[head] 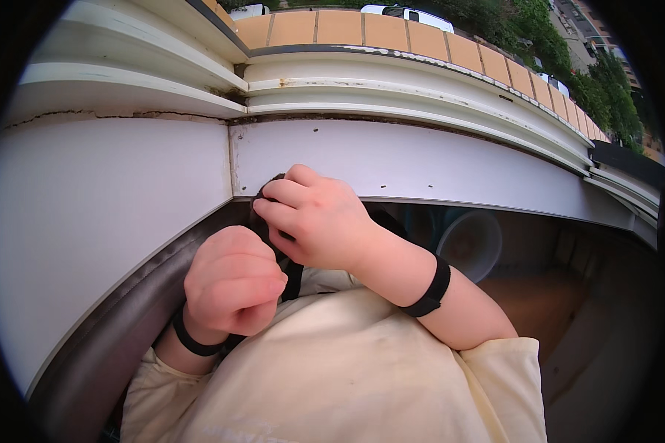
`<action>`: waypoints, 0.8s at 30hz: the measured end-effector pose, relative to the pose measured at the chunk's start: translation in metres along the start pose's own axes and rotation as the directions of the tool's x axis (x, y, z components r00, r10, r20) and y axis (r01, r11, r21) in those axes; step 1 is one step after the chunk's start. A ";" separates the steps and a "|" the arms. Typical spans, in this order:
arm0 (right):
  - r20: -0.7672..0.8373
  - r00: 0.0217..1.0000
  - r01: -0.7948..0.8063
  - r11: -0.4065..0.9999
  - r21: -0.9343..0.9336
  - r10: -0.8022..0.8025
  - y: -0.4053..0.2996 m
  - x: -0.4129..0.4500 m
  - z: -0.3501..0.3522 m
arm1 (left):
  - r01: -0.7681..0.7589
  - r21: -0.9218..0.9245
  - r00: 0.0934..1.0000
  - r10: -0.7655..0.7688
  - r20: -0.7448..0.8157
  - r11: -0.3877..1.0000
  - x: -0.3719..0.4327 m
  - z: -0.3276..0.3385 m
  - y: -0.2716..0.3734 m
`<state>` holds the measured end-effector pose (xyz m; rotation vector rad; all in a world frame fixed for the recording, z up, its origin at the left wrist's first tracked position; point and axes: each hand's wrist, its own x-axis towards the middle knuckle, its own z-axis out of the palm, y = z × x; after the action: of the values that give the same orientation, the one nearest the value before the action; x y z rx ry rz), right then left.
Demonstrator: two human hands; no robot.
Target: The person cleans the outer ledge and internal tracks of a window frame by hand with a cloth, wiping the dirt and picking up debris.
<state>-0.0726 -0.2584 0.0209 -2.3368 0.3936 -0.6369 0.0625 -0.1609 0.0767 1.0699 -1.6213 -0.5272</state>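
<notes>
My right hand [316,216] grips a dark, crumpled cloth [259,221] at the front edge of the white windowsill [332,155], close to its left corner. The fingers bend over the cloth and hide much of it. Lower and to the left, my left hand [233,282] is curled into a fist before my chest, with nothing seen in it. Several small dark specks lie on the sill, some near the corner seam and others to the right of my right hand.
Beyond the sill run white window tracks [410,97] with dirt and rust, then an outer ledge of orange tiles [385,33]. A white side panel [116,210] borders the left, above brown padded upholstery [116,326]. Beneath the sill stands a pale bucket [471,243].
</notes>
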 end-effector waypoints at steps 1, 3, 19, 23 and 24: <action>-0.095 0.995 -0.023 0.998 0.058 0.028 0.000 -0.010 -0.013 | -0.002 -0.006 1.000 0.002 0.000 1.000 0.003 0.001 -0.002; -0.274 0.961 -0.020 0.998 0.054 0.034 0.006 -0.031 -0.054 | -0.034 -0.038 0.999 0.035 0.026 0.999 0.008 0.002 -0.006; -0.485 0.867 -0.375 0.792 -0.482 0.116 0.043 -0.055 -0.051 | -0.024 -0.051 0.999 0.021 -0.049 0.998 -0.001 0.007 -0.012; -0.311 0.945 -0.216 0.905 -0.366 0.099 0.012 -0.010 -0.006 | 0.014 -0.009 0.996 -0.015 -0.083 1.000 -0.011 -0.002 -0.007; -0.247 0.966 -0.149 0.950 -0.273 0.080 0.008 0.001 0.012 | 0.031 0.029 0.997 -0.029 -0.068 0.999 -0.012 -0.006 -0.003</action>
<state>-0.0661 -0.2582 0.0085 -2.4957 0.7724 -0.8492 0.0700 -0.1511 0.0698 1.1240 -1.5603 -0.4830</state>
